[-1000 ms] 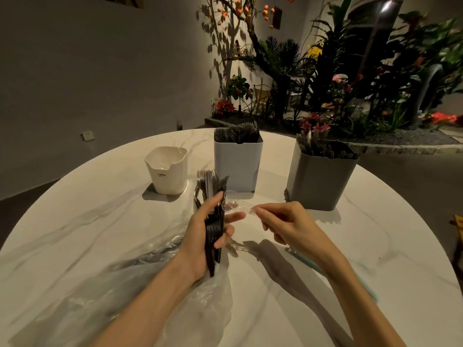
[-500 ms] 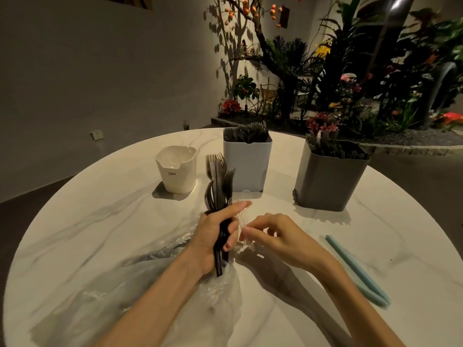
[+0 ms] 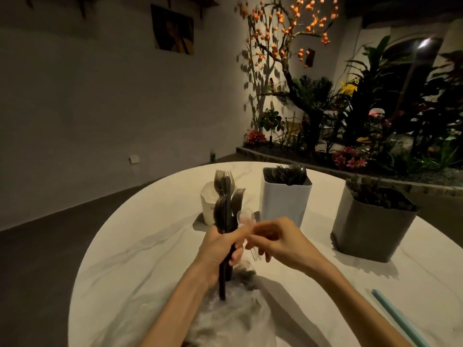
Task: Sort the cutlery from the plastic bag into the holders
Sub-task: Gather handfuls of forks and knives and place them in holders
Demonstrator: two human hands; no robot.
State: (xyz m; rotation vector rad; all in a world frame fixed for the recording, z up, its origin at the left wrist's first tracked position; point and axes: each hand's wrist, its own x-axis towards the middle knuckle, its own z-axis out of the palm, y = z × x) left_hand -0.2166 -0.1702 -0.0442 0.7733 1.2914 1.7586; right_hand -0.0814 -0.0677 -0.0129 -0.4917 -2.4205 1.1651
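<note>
Centrally, left hand (image 3: 218, 249) grips cutlery bundle (image 3: 225, 209) near white holder (image 3: 285, 199).

A dimly lit restaurant or café, it seems. A round marble surface (image 3: 150, 246) fills the lower frame. An indoor planter bed (image 3: 350, 136) with a lit tree (image 3: 280, 46) fills the upper right.

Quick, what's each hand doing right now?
Left hand: closed around a bundle of dark cutlery, held upright.
Right hand: fingers pinched on a clear plastic spoon.
</note>
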